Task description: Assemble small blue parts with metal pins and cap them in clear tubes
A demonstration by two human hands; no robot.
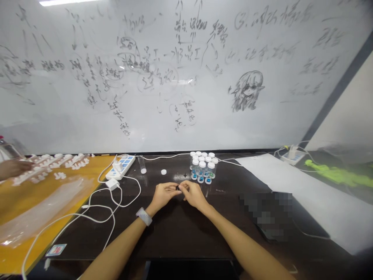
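Both hands meet over the dark table (186, 225). My left hand (164, 194) and my right hand (192, 193) pinch a small black piece (177, 187) between their fingertips. Just beyond them lies another small black part (185, 175). A white cap (163, 172) rests on the table, with a clear open tube (142, 165) to its left. Behind my right hand stand several clear bottles with white lids (202, 165), some holding blue pieces.
A power strip (121, 167) with looping white cables (112, 212) is at the left. Beyond it, another person's hand (14, 169) is near white plastic parts (46, 165). A dark object (269, 214) and white sheet (305, 194) lie right.
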